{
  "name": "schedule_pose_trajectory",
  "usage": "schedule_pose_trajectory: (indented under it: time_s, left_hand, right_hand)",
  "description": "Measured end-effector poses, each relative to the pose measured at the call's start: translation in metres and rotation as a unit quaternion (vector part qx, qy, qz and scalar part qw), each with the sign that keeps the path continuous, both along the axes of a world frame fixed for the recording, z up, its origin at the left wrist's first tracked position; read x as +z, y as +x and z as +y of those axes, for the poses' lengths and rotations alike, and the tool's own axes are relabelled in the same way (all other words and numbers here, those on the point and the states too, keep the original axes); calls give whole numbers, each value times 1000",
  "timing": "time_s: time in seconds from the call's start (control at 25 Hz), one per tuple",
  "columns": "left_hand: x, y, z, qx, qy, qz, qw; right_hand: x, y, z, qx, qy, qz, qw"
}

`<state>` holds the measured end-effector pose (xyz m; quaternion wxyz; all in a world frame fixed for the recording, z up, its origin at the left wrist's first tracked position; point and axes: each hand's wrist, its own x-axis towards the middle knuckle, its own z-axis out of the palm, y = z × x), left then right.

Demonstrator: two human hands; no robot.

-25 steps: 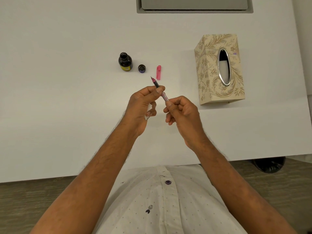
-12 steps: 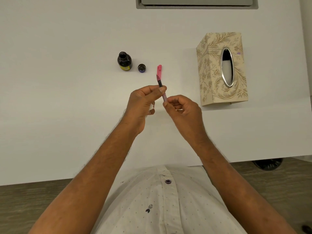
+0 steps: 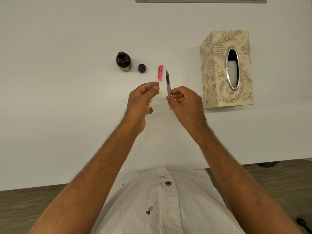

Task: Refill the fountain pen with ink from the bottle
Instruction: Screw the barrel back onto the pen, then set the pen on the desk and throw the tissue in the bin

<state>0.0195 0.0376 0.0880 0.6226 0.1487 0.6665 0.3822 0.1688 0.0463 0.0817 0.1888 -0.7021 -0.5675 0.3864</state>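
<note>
Fountain pen [image 3: 168, 84] held in the right hand [image 3: 184, 103] above a white desk [image 3: 59, 98], its nib end pointed away from the person.

Nearest the camera, a spotted white shirt [image 3: 168, 203] is seen between two bare forearms. The pen's lower barrel is pinched by the curled fingers of the right hand. The left hand [image 3: 141, 100] is held just beside it, not touching the pen; its fingers are curled with thumb and forefinger together, and a small white object [image 3: 150, 105] is partly seen under them, though what it is cannot be told. Just beyond the hands a pink cap [image 3: 160, 72] lies on the desk. Farther left stand a small dark lid [image 3: 141, 68] and the opened ink bottle [image 3: 123, 61]. A patterned tissue box [image 3: 217, 71] is placed to the right.
</note>
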Motion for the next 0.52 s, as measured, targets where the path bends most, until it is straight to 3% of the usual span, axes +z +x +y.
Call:
schedule_pose_trajectory:
  time_s: [0.2,0.52]
  left_hand:
    - [-5,-4,7,21,-13,-7,1000]
    - [-10,-7,1,29,-13,-16,999]
  right_hand:
    - [-17,-2,28,-4,-26,-77,997]
    - [-34,-11,36,-1,-48,-121,991]
